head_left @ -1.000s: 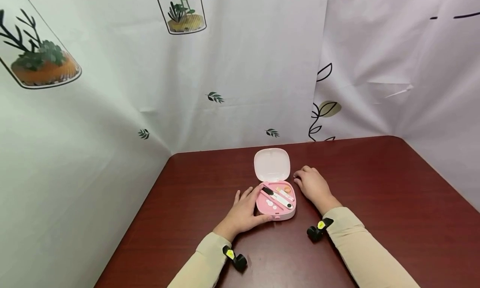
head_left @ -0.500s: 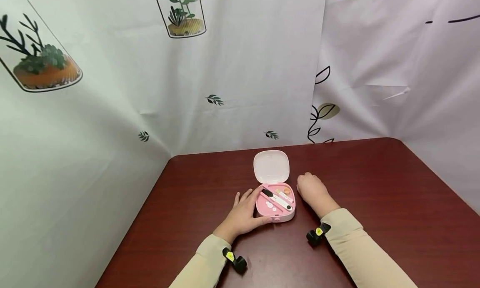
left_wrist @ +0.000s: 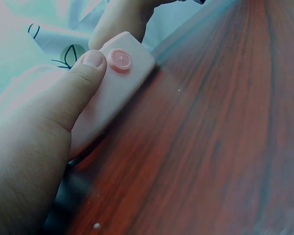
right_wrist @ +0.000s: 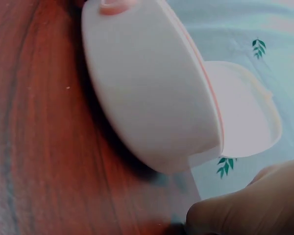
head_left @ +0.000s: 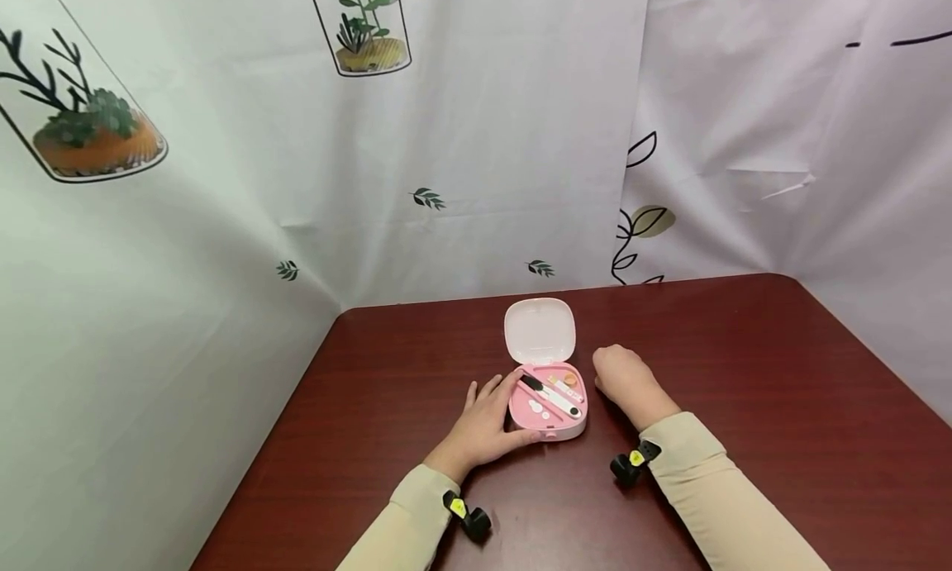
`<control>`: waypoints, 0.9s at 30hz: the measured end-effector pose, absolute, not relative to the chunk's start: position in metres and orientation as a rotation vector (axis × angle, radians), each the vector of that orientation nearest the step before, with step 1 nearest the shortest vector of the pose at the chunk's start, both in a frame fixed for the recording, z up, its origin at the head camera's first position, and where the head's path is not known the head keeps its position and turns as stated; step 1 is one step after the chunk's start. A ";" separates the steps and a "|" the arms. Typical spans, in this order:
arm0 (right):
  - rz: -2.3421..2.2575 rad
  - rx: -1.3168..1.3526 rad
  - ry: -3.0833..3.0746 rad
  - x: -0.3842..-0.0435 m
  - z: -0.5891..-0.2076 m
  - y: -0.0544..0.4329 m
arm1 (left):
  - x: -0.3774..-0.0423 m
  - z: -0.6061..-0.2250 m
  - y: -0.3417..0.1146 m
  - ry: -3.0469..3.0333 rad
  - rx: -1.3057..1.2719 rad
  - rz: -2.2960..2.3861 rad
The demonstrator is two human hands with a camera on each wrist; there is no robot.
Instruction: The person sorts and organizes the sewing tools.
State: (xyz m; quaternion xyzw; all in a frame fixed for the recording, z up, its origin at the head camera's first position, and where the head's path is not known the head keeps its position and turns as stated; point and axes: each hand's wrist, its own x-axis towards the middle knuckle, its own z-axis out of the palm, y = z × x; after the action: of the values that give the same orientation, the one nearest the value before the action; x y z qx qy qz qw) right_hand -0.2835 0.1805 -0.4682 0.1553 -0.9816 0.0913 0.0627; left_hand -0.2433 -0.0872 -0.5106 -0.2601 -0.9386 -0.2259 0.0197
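Note:
A small pink-and-white case (head_left: pixel 559 432) stands on the table, its white lid (head_left: pixel 540 330) hinged back. A black-and-white tool (head_left: pixel 551 396) lies diagonally in its pink tray, among white button-like discs (head_left: pixel 535 406), a small orange round piece (head_left: pixel 570 379) and a slim white stick (head_left: pixel 569 392). My left hand (head_left: pixel 478 422) holds the case from the left, forefinger at the tray's rim. In the left wrist view, the thumb (left_wrist: pixel 81 81) presses the front beside a round pink button (left_wrist: pixel 121 59). To the right, apart from the case, my right hand (head_left: pixel 625 379) is curled in a fist, its fingertips hidden.
The dark red wood table (head_left: pixel 416 348) reaches back to a white printed curtain (head_left: pixel 476 125), which also hangs along both sides. A black camera (head_left: pixel 476 523) is strapped to the left wrist, another black camera (head_left: pixel 626 468) to the right.
My right hand has drawn slightly toward me and away from the case, and its fingers have curled in. The left hand and the case stay in place; the head view shifted slightly.

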 end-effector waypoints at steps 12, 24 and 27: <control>0.488 0.354 -2.843 -0.290 -0.461 0.187 | -0.240 -0.507 -0.089 -2.913 -0.803 -0.706; 0.644 0.964 -2.601 -0.262 -0.428 0.144 | -0.239 -0.506 -0.090 -2.898 -0.819 -0.700; 0.598 1.136 -2.557 -0.257 -0.430 0.136 | -0.239 -0.506 -0.090 -2.880 -0.832 -0.701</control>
State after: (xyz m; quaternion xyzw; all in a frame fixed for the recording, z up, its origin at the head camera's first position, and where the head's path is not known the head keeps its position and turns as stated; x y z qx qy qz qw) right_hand -0.2567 0.1362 -0.4297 0.3931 -0.8850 0.2069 0.1397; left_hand -0.2390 -0.0897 -0.5064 -0.2701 -0.9350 -0.2275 0.0315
